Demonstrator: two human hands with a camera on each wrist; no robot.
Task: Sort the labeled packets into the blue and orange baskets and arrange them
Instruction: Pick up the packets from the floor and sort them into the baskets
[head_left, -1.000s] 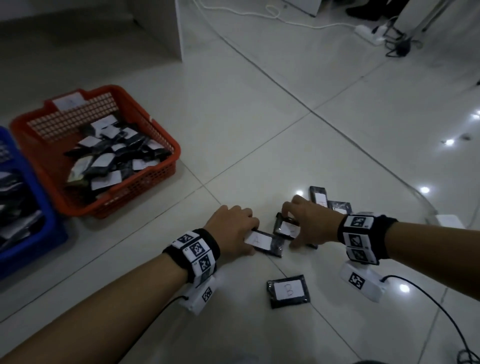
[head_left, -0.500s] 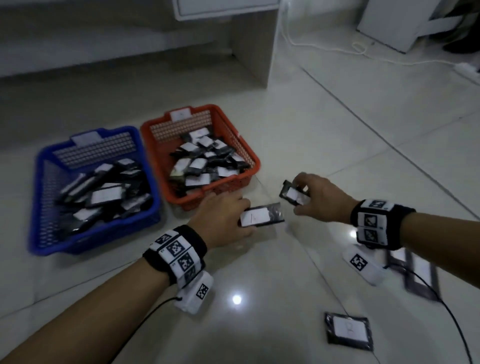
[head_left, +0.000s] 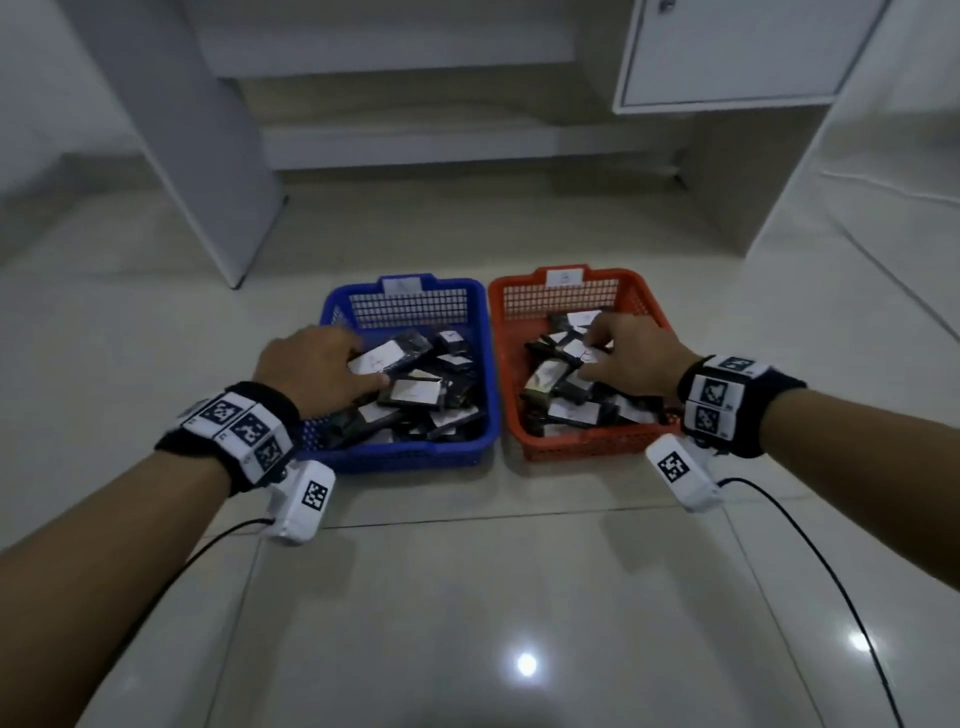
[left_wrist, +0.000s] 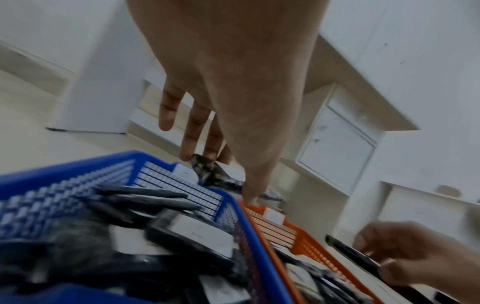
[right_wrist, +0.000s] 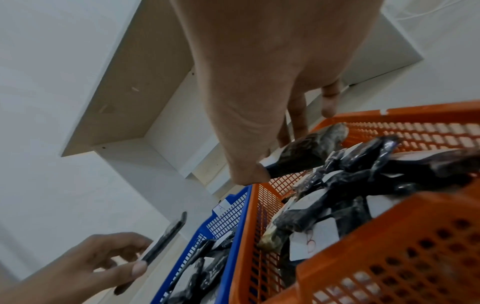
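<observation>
A blue basket and an orange basket stand side by side on the tiled floor, each holding several black packets with white labels. Over the blue basket, my left hand grips a black packet by one end, label up. In the left wrist view its fingers and thumb pinch that packet. My right hand is over the orange basket and pinches a second packet. In the right wrist view, this packet hangs just above the pile.
A white desk panel stands behind the baskets on the left and a white cabinet door on the right. Black cables trail from both wrist cameras. Bare glossy floor lies in front of the baskets.
Both hands lifted a packet off the floor and carried it left to the baskets. The left hand now hangs over the blue one, the right over the orange one.
</observation>
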